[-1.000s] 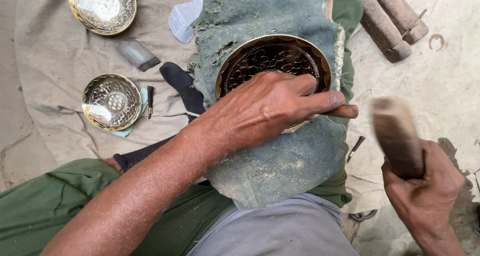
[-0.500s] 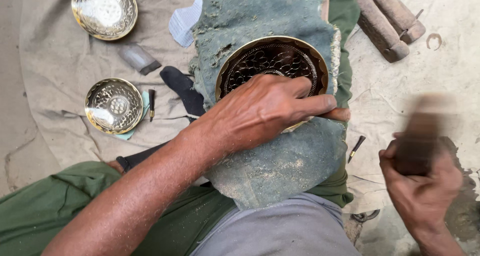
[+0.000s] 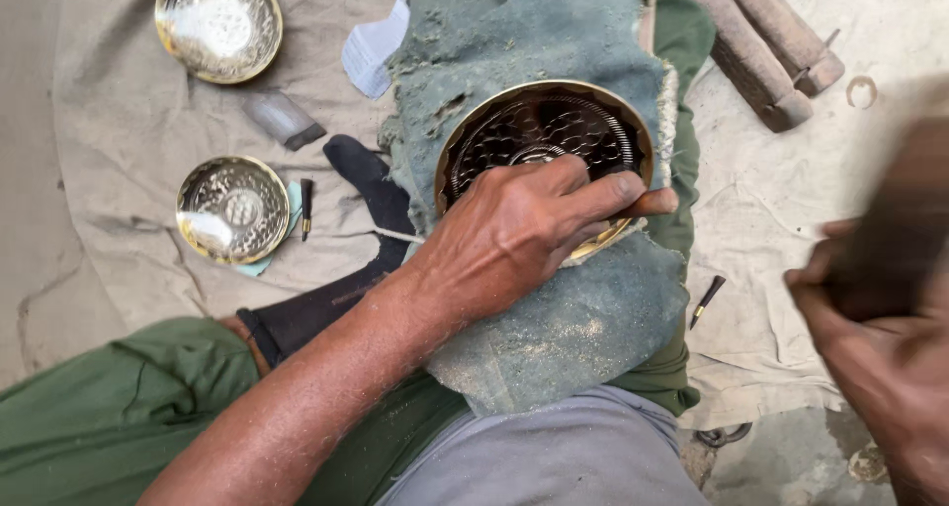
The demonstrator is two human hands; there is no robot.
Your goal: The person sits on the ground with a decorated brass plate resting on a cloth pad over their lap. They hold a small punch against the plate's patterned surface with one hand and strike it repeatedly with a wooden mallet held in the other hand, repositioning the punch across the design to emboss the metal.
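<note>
1. The brass bowl [image 3: 542, 130] is round, with a bright golden rim and a dark inside covered in a fine embossed honeycomb pattern. It lies on a worn grey-green cloth [image 3: 554, 308] over the person's lap, mid-scene.
2. The left hand [image 3: 514, 234] rests on the bowl's near rim, fingers pinched around something hidden beneath them.
3. The right hand [image 3: 880, 368], near right and blurred, is clenched around a dark wooden mallet [image 3: 895, 229].
4. Two smaller shiny bowls [image 3: 219, 24] lie far left on beige sheeting; a pale blue paper scrap [image 3: 374, 49] lies between them and the cloth.
</note>
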